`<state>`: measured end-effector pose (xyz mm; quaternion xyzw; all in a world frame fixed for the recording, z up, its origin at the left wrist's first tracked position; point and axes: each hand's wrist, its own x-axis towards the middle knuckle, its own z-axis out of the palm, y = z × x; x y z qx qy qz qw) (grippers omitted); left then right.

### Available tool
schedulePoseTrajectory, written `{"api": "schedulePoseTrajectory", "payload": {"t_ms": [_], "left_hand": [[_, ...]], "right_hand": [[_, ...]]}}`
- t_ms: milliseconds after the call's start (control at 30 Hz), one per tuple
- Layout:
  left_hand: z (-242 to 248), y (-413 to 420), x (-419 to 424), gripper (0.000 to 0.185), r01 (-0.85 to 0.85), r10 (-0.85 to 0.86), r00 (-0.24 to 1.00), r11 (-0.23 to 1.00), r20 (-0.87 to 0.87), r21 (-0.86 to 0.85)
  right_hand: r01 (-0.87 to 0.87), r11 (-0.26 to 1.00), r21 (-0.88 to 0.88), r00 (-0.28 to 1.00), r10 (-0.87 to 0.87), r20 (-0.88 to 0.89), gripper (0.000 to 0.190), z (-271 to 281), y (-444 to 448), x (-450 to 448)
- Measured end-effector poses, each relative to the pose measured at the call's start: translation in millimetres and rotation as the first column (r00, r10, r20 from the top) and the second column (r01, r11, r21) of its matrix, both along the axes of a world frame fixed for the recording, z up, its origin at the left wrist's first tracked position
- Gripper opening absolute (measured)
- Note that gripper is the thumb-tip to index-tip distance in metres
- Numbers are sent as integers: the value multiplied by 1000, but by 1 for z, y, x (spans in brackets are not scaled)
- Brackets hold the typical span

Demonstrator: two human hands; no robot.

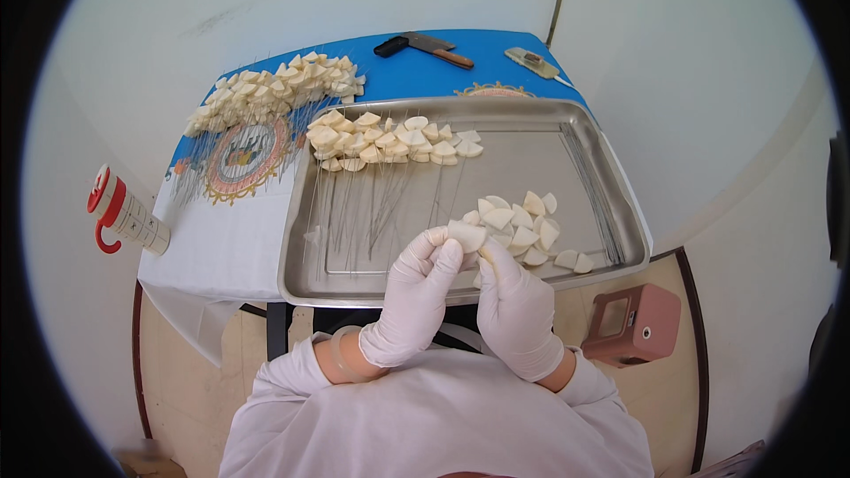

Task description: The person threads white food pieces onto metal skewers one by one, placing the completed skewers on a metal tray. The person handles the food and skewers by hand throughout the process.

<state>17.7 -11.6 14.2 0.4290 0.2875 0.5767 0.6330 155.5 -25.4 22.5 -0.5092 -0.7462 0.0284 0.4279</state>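
Both hands wear white gloves and meet above the front edge of a metal tray (531, 179). Between its thumb and fingers, my left hand (415, 299) pinches a white wedge-shaped vegetable slice (467, 236). The fingertips of my right hand (521, 318) are drawn together at the slice's right edge; whether they grip it or a thin skewer is hidden. Just beyond the hands lies a loose pile of similar slices (524, 237). Slices threaded on thin skewers (378, 139) fill the tray's far left part. Bare metal skewers (591, 192) lie along its right side.
More skewered slices (272, 93) are heaped on the blue and white tablecloth (219, 265). A cleaver (431, 48) lies at the back, near a power strip (531, 63). A red-lidded tumbler (129, 212) stands at left. On the floor at right is a pink stool (634, 325).
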Motion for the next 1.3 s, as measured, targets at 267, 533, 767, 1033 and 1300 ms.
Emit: {"api": "schedulePoseTrajectory", "payload": {"t_ms": [267,533,767,1033,1300], "left_hand": [[6,0,-2,23,12,-10,1000,993,-15,119],[7,0,-6,24,-105,102,994,991,43,81],[10,0,-6,23,-111,108,993,989,39,96],[6,-2,-4,24,-17,49,993,959,-107,283],[6,-8,-4,23,-96,115,991,962,-61,255]], "right_hand": [[-34,998,43,996,37,-83,30,0,-1,-2],[-162,987,10,986,162,-48,43,-2,-2,2],[-204,977,-52,979,203,-37,46,1,-2,11],[-106,992,68,973,118,-200,16,4,5,5],[-161,985,58,956,171,-239,18,3,-1,4]]}}
